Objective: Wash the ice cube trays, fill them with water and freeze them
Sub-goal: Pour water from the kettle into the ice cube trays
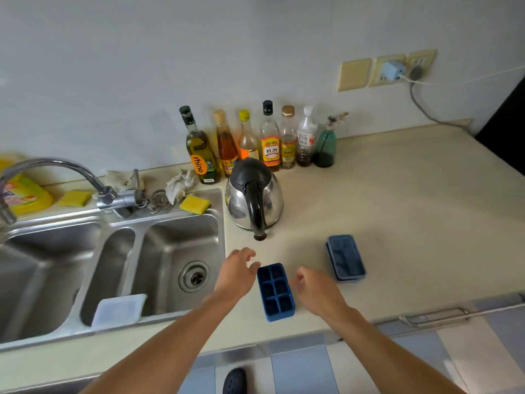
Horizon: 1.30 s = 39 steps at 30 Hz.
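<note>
We have the open ice cube tray (275, 292) lying flat on the tabletop (397, 209), just right of the sink (221, 211), with its long side running away from us. Its compartments look empty and dry. The lidded ice cube tray (345, 257) sits further right on the same tabletop, apart from the first, behind and to the right of our right hand.

Our left grip (237, 275) is released, fingers spread and relaxed just beside the far left corner of the open tray; we cannot tell whether the thumb touches the rim. Our right grip (318, 291) hovers just beside the tray's right long side, fingers loosely curled, grasping nothing.

We judge the open tray to be light and probably a bit bendy, like soft plastic or silicone, so a pinch at one corner may let it twist. The better hold is across the two long sides, or thumb over the rim with fingers underneath. Empty, one hand should manage the short move to the sink. Wet and soapy it will likely turn slippery, so we would keep the fingers under the base. Filled, it becomes heavier and ready to slop, and then both grips at the short ends, keeping it level, seems wisest. The lidded tray should be stiffer with its cover on, which has to come off before washing.
</note>
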Motion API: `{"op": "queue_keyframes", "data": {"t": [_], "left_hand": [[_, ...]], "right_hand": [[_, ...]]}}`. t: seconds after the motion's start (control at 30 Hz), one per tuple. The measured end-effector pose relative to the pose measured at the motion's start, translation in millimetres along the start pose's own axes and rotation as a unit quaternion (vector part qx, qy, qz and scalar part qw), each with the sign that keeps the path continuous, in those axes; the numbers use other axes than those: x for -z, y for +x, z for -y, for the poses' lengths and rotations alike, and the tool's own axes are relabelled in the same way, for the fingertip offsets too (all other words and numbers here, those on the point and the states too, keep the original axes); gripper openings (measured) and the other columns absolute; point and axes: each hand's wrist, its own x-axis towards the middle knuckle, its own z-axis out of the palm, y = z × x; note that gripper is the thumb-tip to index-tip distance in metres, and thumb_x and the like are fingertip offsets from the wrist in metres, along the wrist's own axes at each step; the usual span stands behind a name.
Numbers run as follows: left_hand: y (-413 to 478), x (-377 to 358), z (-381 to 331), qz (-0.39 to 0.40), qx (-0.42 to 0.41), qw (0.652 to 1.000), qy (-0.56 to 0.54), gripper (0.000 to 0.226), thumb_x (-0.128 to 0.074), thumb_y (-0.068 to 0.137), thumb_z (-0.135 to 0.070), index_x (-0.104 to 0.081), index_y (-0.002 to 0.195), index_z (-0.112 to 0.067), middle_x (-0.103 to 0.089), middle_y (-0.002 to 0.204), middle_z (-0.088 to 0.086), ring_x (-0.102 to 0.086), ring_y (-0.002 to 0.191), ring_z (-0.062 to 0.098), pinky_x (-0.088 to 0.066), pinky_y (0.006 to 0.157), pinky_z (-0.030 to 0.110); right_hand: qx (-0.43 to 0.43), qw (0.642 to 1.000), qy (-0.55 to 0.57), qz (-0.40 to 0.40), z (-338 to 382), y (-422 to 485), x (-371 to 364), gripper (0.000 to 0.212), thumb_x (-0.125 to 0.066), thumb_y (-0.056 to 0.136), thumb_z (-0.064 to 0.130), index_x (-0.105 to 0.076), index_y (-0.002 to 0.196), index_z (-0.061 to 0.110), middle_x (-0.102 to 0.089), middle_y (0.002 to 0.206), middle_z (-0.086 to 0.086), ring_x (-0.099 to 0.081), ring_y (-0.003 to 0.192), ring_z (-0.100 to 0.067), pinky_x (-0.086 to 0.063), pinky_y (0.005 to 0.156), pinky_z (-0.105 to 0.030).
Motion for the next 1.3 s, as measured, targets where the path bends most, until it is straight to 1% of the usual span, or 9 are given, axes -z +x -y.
{"op": "queue_keyframes", "data": {"t": [0.1,0.23,0.47,0.63,0.7,0.8,0.9,1.03,1.3], "left_hand": [[-2,-3,11,0.059,0.011,0.998,-0.014,0.03,-0.058,0.102,-0.025,-0.061,0.131,-0.017,-0.059,0.125,0.001,-0.063,0.105,0.02,-0.056,0.09,0.034],[-1,-7,13,0.083,0.043,0.991,-0.09,0.024,-0.055,0.102,-0.012,-0.063,0.124,-0.008,-0.063,0.106,0.004,-0.065,0.077,0.017,-0.059,0.062,0.023],[0,-7,2,0.107,0.058,0.986,-0.111,0.016,-0.055,0.101,-0.006,-0.065,0.114,-0.007,-0.069,0.099,0.014,-0.068,0.07,0.019,-0.056,0.05,0.02],[4,-12,-15,0.136,0.077,0.976,-0.154,0.012,-0.058,0.098,-0.004,-0.063,0.108,-0.008,-0.072,0.091,0.015,-0.071,0.064,0.021,-0.063,0.058,0.031],[5,-15,-22,0.141,0.08,0.973,-0.162,0.011,-0.058,0.097,-0.004,-0.062,0.106,-0.008,-0.072,0.088,0.014,-0.071,0.059,0.02,-0.062,0.057,0.031],[7,-19,-29,0.141,0.086,0.973,-0.161,0.013,-0.055,0.096,-0.003,-0.059,0.107,-0.008,-0.072,0.092,0.016,-0.07,0.057,0.021,-0.062,0.057,0.031],[5,-20,-33,0.138,0.099,0.97,-0.171,0.016,-0.053,0.095,-0.001,-0.057,0.109,-0.009,-0.072,0.099,0.019,-0.074,0.066,0.027,-0.064,0.061,0.036],[2,-22,-34,0.124,0.086,0.98,-0.134,0.013,-0.054,0.097,-0.008,-0.058,0.108,-0.012,-0.07,0.095,0.011,-0.075,0.078,0.027,-0.064,0.062,0.036],[1,-18,-38,0.107,0.101,0.978,-0.151,0.012,-0.048,0.095,-0.002,-0.059,0.09,-0.005,-0.073,0.085,0.016,-0.076,0.065,0.029,-0.065,0.069,0.042]], "right_hand": [[-0.029,0.998,-0.009,0.052,2,-3,-18,0.019,-0.055,0.102,0.039,-0.057,0.099,0.02,-0.066,0.095,0.001,-0.061,0.081,-0.014,-0.049,0.066,-0.027],[-0.06,0.995,0.054,0.059,2,-7,-27,0.016,-0.06,0.099,0.032,-0.052,0.092,0.02,-0.066,0.09,0.0,-0.065,0.077,-0.019,-0.057,0.07,-0.035],[-0.096,0.99,0.107,0.001,4,-18,-28,0.014,-0.06,0.099,0.02,-0.052,0.087,0.017,-0.066,0.081,-0.004,-0.061,0.067,-0.02,-0.054,0.062,-0.034],[-0.103,0.993,0.042,-0.035,-4,-19,-10,0.014,-0.057,0.102,0.024,-0.05,0.091,0.018,-0.055,0.079,0.006,-0.054,0.073,-0.013,-0.04,0.061,-0.027],[-0.129,0.99,0.047,-0.033,-8,-18,-5,0.013,-0.057,0.102,0.023,-0.052,0.092,0.016,-0.055,0.079,0.004,-0.055,0.077,-0.016,-0.043,0.067,-0.029],[-0.186,0.968,0.164,-0.041,-14,-19,-2,0.008,-0.06,0.098,0.014,-0.06,0.09,0.012,-0.064,0.082,-0.007,-0.06,0.07,-0.023,-0.052,0.06,-0.033],[-0.215,0.94,0.259,-0.059,-17,-22,-1,0.008,-0.061,0.097,0.009,-0.065,0.104,0.007,-0.068,0.087,-0.014,-0.06,0.067,-0.023,-0.053,0.053,-0.028],[-0.221,0.923,0.309,-0.063,-20,-23,-2,0.013,-0.06,0.096,0.004,-0.065,0.108,0.005,-0.069,0.082,-0.015,-0.062,0.066,-0.023,-0.055,0.056,-0.029],[-0.223,0.903,0.36,-0.068,-25,-23,-2,0.015,-0.056,0.094,-0.007,-0.065,0.103,0.0,-0.067,0.076,-0.019,-0.059,0.063,-0.027,-0.057,0.059,-0.035]]}}
